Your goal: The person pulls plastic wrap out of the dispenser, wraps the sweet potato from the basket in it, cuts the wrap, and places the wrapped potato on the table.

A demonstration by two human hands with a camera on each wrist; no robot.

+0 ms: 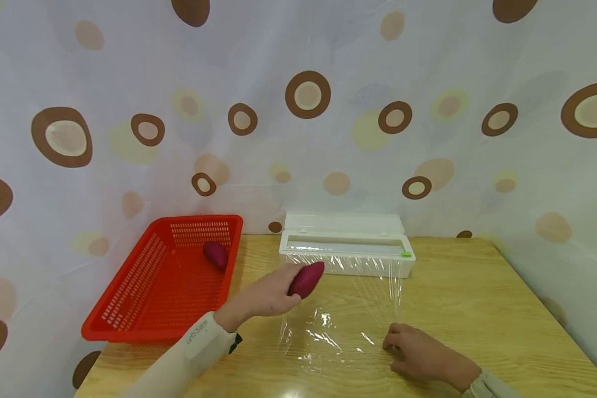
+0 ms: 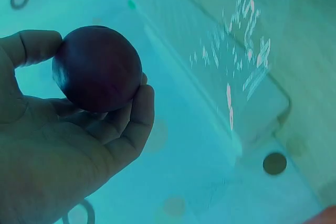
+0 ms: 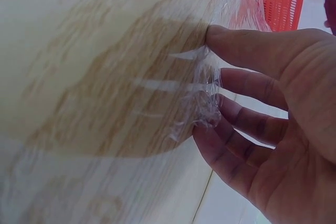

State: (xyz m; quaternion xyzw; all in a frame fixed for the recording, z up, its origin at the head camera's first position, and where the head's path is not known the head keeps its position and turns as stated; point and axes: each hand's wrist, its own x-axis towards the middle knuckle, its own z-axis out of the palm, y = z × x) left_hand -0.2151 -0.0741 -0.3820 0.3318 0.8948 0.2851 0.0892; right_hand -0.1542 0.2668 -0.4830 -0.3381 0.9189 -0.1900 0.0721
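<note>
My left hand (image 1: 271, 293) grips a purple sweet potato (image 1: 307, 279) above a sheet of cling film (image 1: 323, 337). In the left wrist view, the thumb and fingers curve round the smooth, rounded sweet potato (image 2: 98, 69). The clear film runs from a white dispenser box (image 1: 345, 265) with its lid raised, toward me over the wooden table. At the film's right edge, my right hand (image 1: 425, 354) touches it with loosely bent fingers, the thumb apart from them. Crumpled film (image 3: 202, 103) lies against those fingertips in the right wrist view.
A red plastic basket (image 1: 129, 334) stands on the left of the table (image 1: 457, 287), with another purple sweet potato (image 1: 215, 255) inside. A green tab (image 1: 406, 254) sits on the box's right end. Behind the table hangs a patterned curtain (image 1: 328, 149).
</note>
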